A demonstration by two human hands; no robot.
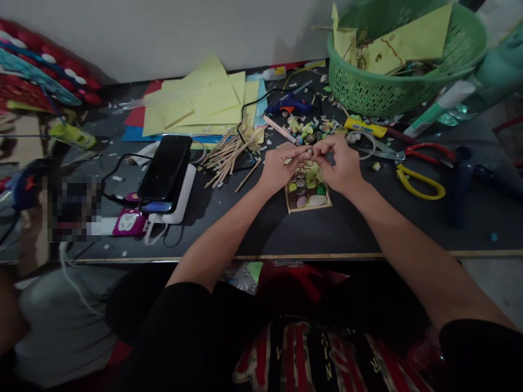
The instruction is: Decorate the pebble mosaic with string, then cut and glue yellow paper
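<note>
Head view showed the left hand (280, 167) and the right hand (339, 166) meeting, their bent fingertips pinching a small, grey, pebble-like piece (309, 152) above the far part of a flat rectangular panel (310, 209), edged with pale wooden strips and covered with coloured stones. The piece seemed light, hard and possibly slippery, best pinched across its sides. The panel lay on the dark grey table (351, 234); it looked stiff, though its thin edging might be fragile, so opposite sides offered the safer hold.
</note>
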